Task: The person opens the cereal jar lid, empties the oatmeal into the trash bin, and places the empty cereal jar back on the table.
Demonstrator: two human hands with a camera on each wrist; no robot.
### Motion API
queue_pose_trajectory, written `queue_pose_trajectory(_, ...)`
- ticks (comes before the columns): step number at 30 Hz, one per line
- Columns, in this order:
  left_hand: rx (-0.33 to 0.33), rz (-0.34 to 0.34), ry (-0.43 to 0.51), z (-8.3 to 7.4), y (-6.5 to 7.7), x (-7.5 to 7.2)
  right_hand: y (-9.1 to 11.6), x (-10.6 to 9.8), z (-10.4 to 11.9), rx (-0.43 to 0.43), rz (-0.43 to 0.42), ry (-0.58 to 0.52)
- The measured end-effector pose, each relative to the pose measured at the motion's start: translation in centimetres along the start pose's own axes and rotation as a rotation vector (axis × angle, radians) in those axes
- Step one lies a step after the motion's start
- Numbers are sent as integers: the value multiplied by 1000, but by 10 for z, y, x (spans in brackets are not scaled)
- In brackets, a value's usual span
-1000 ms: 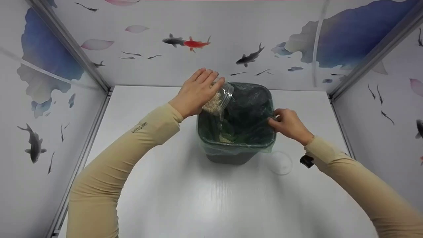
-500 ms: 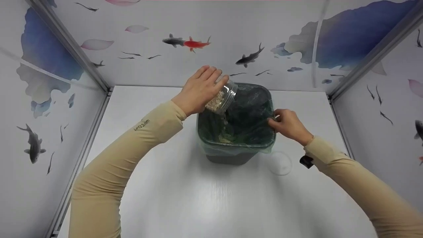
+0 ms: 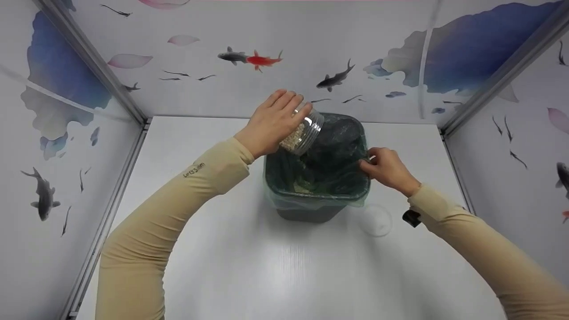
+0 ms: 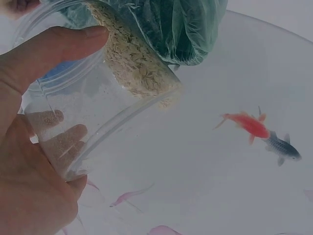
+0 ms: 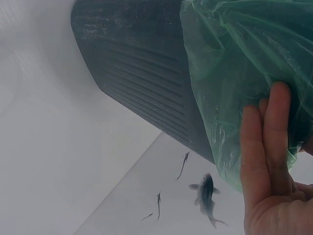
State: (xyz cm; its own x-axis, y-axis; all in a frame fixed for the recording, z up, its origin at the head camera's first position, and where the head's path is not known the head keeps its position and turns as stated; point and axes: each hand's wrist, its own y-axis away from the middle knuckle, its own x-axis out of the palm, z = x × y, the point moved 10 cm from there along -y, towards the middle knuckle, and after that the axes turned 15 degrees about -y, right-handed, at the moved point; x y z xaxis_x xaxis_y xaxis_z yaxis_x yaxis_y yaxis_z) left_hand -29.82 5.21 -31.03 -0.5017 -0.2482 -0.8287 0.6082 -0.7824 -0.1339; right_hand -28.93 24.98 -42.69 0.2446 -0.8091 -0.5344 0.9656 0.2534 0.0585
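Observation:
My left hand (image 3: 272,123) grips a clear jar (image 3: 314,129) over the left side of the bin, its mouth tipped down to the right. Pale flake-like grains (image 4: 137,63) lie along the jar's lower wall in the left wrist view, with my thumb across the outside. A small pale heap (image 3: 303,185) shows down inside the dark grey bin (image 3: 311,215). Green plastic lining (image 5: 220,73) covers the bin's inside and folds over its rim. At the right rim, my right hand (image 3: 389,170) pinches the bag-covered edge; its thumb is mostly hidden in the right wrist view.
A clear round lid (image 3: 376,221) lies on the white table (image 3: 249,266), just right of the bin. Panels printed with fish (image 3: 335,76) enclose the table at the back and both sides. Metal frame posts run along the corners.
My left hand has shifted slightly right with the jar, which is tipped over the bin. The stream of grains seen earlier looks thinner now. My right hand stays at the rim.

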Motion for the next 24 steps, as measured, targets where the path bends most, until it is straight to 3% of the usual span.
queue_pose_trajectory(24, 16, -61, 0, -9, -8, -8, 1, 1, 0, 14, 13, -16)
